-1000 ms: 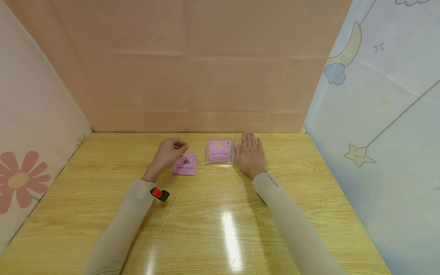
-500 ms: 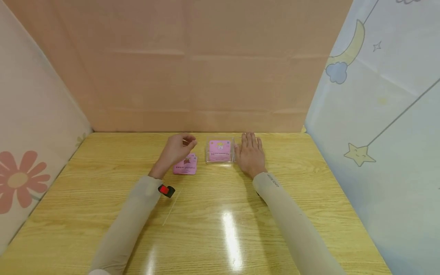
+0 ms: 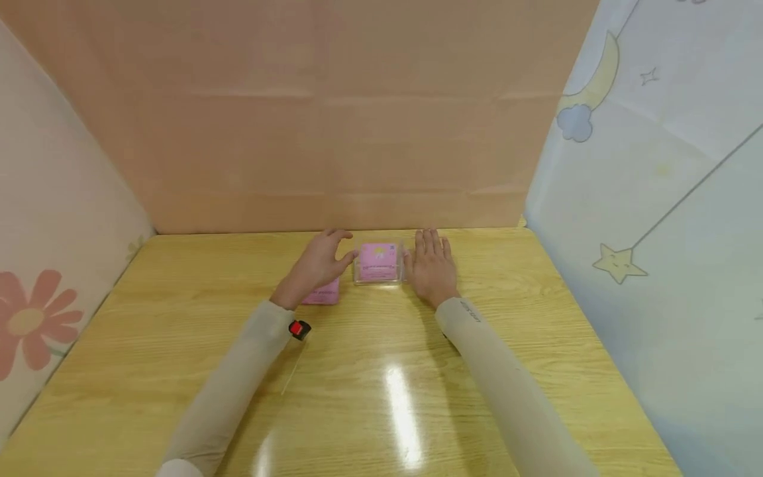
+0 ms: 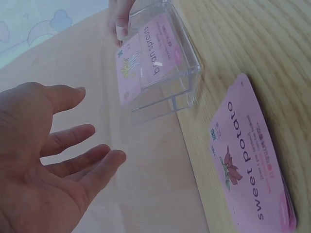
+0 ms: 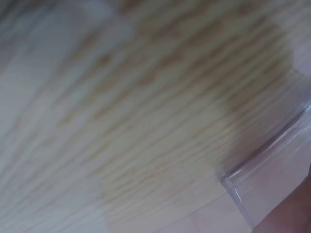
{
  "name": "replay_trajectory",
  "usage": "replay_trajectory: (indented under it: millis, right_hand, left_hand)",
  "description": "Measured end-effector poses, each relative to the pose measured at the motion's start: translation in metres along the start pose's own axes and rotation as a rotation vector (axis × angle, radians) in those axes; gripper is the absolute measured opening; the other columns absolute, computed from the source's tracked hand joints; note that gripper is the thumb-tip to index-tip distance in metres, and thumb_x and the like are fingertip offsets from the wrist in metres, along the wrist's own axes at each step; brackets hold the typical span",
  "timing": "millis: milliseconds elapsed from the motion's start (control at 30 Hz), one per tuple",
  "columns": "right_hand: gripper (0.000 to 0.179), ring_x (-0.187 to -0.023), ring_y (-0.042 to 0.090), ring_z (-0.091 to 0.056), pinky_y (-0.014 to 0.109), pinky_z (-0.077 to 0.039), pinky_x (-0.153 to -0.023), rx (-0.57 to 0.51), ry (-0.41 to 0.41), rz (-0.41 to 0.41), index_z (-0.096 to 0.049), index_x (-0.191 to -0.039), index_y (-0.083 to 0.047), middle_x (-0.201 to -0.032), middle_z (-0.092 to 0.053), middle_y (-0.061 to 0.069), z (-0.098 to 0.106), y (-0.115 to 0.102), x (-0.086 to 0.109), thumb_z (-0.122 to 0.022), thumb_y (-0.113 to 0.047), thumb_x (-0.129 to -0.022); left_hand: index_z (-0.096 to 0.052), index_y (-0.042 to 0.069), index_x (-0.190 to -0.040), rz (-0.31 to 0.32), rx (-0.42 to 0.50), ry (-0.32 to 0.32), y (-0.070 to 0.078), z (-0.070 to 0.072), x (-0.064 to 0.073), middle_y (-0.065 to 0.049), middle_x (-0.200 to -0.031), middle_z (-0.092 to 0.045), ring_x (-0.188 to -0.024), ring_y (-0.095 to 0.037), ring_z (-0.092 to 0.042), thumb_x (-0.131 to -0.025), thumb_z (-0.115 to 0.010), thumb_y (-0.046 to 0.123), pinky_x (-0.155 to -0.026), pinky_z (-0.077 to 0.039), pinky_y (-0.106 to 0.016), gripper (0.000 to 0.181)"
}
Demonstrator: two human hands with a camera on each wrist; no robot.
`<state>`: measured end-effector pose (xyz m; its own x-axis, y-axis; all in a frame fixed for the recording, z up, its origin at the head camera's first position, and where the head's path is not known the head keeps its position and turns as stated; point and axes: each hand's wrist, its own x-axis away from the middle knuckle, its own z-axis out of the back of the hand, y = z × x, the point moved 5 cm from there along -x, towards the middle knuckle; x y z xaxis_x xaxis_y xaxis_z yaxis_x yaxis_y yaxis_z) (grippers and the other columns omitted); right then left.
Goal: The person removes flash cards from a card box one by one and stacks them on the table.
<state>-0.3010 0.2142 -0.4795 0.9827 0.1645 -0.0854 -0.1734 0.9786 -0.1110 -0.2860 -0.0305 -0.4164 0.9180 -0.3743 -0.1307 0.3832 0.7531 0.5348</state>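
My left hand hovers over the left side of a clear plastic box, its fingers spread and nothing between them. In the left wrist view, those fingers are loosely extended, apart from the box. A pink card reading "bean sprouts" lies in the box. Partly hidden beneath my left hand in the head view is a stack of pink cards, "sweet potato" on top. My right hand lies flat to the right of the box, thumb against its side, over clear plastic.
The wood-grain table meets an orange-brown backdrop just behind the box. Patterned side panels stand left and right. A thin clear strip lies on the table near the left wrist strap.
My left hand has moved right from beside the card stack toward the box, and its fingers have spread from a pinched pose. My right hand stays beside the box.
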Motion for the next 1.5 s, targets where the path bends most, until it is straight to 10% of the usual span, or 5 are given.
replay_trajectory:
  millis: [1500]
  right_hand:
    - [0.077,-0.167,0.035,-0.002,0.054,0.001,-0.136,0.032,-0.020,-0.011,-0.005,-0.169,-0.004,-0.177,-0.013,0.018,-0.004,-0.001,0.004,-0.004,-0.055,-0.111]
  left_hand:
    - [-0.049,0.000,-0.153,-0.211,-0.350,0.007,0.037,-0.040,-0.024,-0.024,-0.157,-0.050,-0.144,-0.041,-0.053,-0.103,-0.068,0.025,-0.109,-0.057,-0.049,0.058]
